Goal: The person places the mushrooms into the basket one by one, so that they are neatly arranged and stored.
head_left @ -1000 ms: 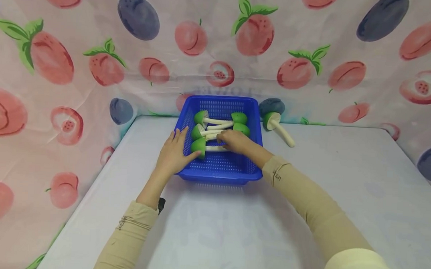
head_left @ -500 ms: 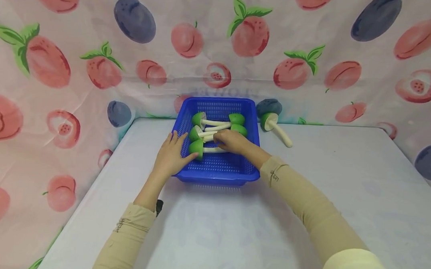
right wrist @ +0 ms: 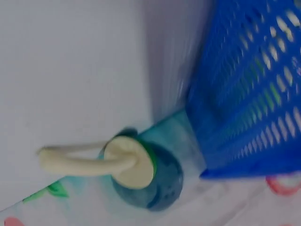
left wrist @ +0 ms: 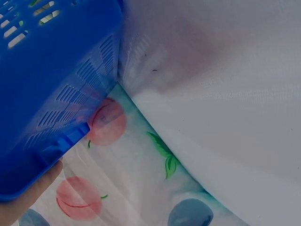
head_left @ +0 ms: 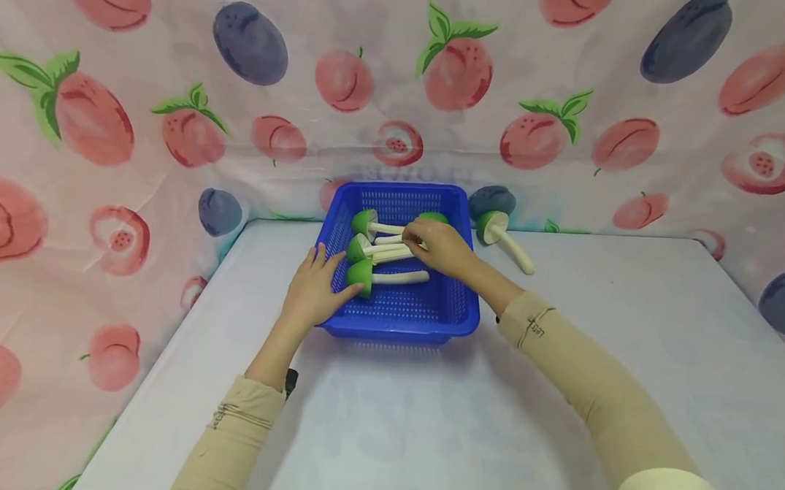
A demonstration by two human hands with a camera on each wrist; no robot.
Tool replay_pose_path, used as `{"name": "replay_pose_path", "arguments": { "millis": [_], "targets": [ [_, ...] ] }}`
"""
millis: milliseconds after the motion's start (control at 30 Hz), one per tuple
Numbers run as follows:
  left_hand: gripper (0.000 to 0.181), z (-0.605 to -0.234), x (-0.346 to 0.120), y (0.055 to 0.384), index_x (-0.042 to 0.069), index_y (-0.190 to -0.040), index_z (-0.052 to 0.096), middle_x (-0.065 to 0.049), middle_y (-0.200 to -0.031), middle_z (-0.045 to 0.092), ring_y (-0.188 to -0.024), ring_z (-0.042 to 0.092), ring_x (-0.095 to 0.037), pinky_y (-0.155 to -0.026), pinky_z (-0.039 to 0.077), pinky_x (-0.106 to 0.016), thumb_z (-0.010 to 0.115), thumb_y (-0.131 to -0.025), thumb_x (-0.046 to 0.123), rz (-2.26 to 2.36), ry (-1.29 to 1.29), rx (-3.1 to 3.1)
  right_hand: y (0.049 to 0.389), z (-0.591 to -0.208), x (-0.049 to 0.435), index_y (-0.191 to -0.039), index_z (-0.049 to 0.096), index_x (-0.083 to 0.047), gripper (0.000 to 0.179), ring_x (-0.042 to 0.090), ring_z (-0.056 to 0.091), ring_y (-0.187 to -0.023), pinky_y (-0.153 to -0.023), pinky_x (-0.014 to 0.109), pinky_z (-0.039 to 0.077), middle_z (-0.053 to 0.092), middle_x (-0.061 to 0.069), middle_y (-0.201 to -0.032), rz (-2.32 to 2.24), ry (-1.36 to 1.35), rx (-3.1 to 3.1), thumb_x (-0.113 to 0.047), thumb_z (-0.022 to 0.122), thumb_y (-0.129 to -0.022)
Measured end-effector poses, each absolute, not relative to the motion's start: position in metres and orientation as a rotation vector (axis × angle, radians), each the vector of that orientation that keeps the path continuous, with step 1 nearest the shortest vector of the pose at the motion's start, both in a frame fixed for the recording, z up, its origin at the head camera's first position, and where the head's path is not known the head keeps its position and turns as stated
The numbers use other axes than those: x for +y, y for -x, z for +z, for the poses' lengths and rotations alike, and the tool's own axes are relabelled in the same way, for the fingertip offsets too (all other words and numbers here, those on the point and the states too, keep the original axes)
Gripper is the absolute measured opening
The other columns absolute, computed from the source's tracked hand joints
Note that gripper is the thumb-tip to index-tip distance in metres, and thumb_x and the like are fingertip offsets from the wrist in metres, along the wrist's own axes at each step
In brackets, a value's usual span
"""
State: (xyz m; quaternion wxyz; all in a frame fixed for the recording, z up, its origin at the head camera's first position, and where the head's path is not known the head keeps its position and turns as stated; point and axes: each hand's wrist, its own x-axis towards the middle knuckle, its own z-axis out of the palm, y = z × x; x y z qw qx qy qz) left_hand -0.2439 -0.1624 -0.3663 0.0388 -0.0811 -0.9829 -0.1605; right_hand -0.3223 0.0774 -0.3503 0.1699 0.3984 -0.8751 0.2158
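Note:
A blue plastic basket (head_left: 395, 325) stands on the table against the backdrop. Several toy mushrooms with green caps and pale stems lie inside it, among them a front mushroom (head_left: 400, 277). My left hand (head_left: 314, 289) rests on the basket's left rim, fingers spread along it and thumb reaching over the inside. In the left wrist view, part of that hand (left wrist: 37, 193) lies along the outer side of the rim. My right hand (head_left: 441, 247) is over the basket, fingers bent, fingertips at the mushroom stems; it covers part of the right-hand caps. I cannot tell whether it grips a stem.
One more mushroom (head_left: 513, 250) lies on the white table (head_left: 625, 343) to the right of the basket, its cap toward the backdrop. A fruit-print cloth (head_left: 400, 77) hangs behind and at the left.
My right hand has risen and moved a little back and right, uncovering the front mushroom's stem. My left hand stays on the rim. The head view has shifted slightly.

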Motion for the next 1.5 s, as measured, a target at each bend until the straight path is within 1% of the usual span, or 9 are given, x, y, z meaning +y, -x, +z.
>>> {"name": "replay_pose_path", "arguments": {
  "millis": [100,333,600,733,900,1033,1133,1333,1500],
  "targets": [
    [0.075,-0.366,-0.160,0.243,0.008,-0.144,0.037,-0.029,-0.152,0.020,-0.144,0.013,-0.042,-0.115,0.020,-0.056,0.054,-0.088,0.056,-0.498,0.251,-3.017,0.323,-0.343,0.093,-0.095,0.067,-0.001,0.009,0.025,0.064,-0.084,-0.072,0.036,0.054,0.068,0.011,-0.089,0.647,-1.082,-2.447,-0.006,0.061,-0.089],
    [0.076,-0.364,-0.160,0.242,0.009,-0.145,0.037,-0.029,-0.152,0.018,-0.144,0.011,-0.042,-0.115,0.018,-0.056,0.052,-0.088,0.057,-0.507,0.250,-3.036,0.326,-0.339,0.135,-0.095,0.066,0.002,0.011,0.027,0.063,-0.083,-0.075,0.040,0.053,0.067,0.015,-0.091,0.738,-0.841,-2.442,-0.005,0.060,-0.089],
    [0.075,-0.366,-0.163,0.244,0.008,-0.144,0.038,-0.029,-0.152,0.019,-0.144,0.012,-0.042,-0.115,0.019,-0.056,0.052,-0.088,0.057,-0.478,0.254,-3.032,0.334,-0.354,0.168,-0.096,0.064,0.004,0.012,0.030,0.062,-0.083,-0.075,0.044,0.052,0.065,0.019,-0.092,0.733,-0.714,-2.523,-0.005,0.057,-0.091],
    [0.075,-0.366,-0.163,0.245,0.008,-0.143,0.039,-0.029,-0.152,0.019,-0.144,0.011,-0.042,-0.115,0.018,-0.055,0.052,-0.089,0.057,-0.496,0.253,-3.030,0.339,-0.361,0.183,-0.100,0.062,0.005,0.015,0.033,0.060,-0.085,-0.077,0.045,0.051,0.065,0.021,-0.094,0.729,-0.641,-2.570,-0.005,0.056,-0.091],
    [0.074,-0.366,-0.163,0.244,0.008,-0.143,0.039,-0.029,-0.152,0.019,-0.144,0.011,-0.042,-0.115,0.018,-0.056,0.052,-0.088,0.057,-0.502,0.250,-3.033,0.346,-0.368,0.195,-0.104,0.061,0.006,0.020,0.038,0.060,-0.090,-0.079,0.050,0.049,0.064,0.025,-0.097,0.689,-0.522,-2.624,-0.007,0.060,-0.089],
    [0.074,-0.365,-0.165,0.243,0.009,-0.143,0.039,-0.029,-0.152,0.019,-0.144,0.011,-0.041,-0.115,0.019,-0.056,0.052,-0.088,0.057,-0.508,0.236,-3.029,0.355,-0.373,0.196,-0.107,0.060,0.008,0.029,0.045,0.057,-0.099,-0.084,0.055,0.046,0.061,0.029,-0.105,0.606,-0.487,-2.674,-0.012,0.064,-0.086],
    [0.074,-0.365,-0.167,0.241,0.009,-0.143,0.039,-0.028,-0.152,0.019,-0.144,0.011,-0.041,-0.115,0.019,-0.056,0.053,-0.088,0.056,-0.512,0.233,-3.020,0.364,-0.379,0.193,-0.115,0.056,0.007,0.038,0.049,0.052,-0.105,-0.087,0.059,0.044,0.056,0.030,-0.115,0.546,-0.454,-2.738,-0.018,0.065,-0.086],
    [0.073,-0.365,-0.167,0.243,0.008,-0.142,0.040,-0.028,-0.152,0.020,-0.144,0.013,-0.041,-0.115,0.019,-0.054,0.053,-0.088,0.056,-0.518,0.253,-3.004,0.379,-0.387,0.185,-0.135,0.039,0.002,0.058,0.054,0.038,-0.121,-0.093,0.066,0.037,0.038,0.033,-0.134,0.512,-0.354,-2.944,-0.024,0.061,-0.089],
    [0.074,-0.366,-0.165,0.243,0.008,-0.142,0.040,-0.028,-0.152,0.020,-0.144,0.013,-0.041,-0.115,0.019,-0.055,0.053,-0.088,0.056,-0.512,0.248,-3.015,0.389,-0.401,0.181,-0.141,0.033,0.001,0.060,0.053,0.032,-0.128,-0.097,0.068,0.034,0.031,0.031,-0.142,0.494,-0.301,-2.996,-0.023,0.057,-0.092]
  ]
}}
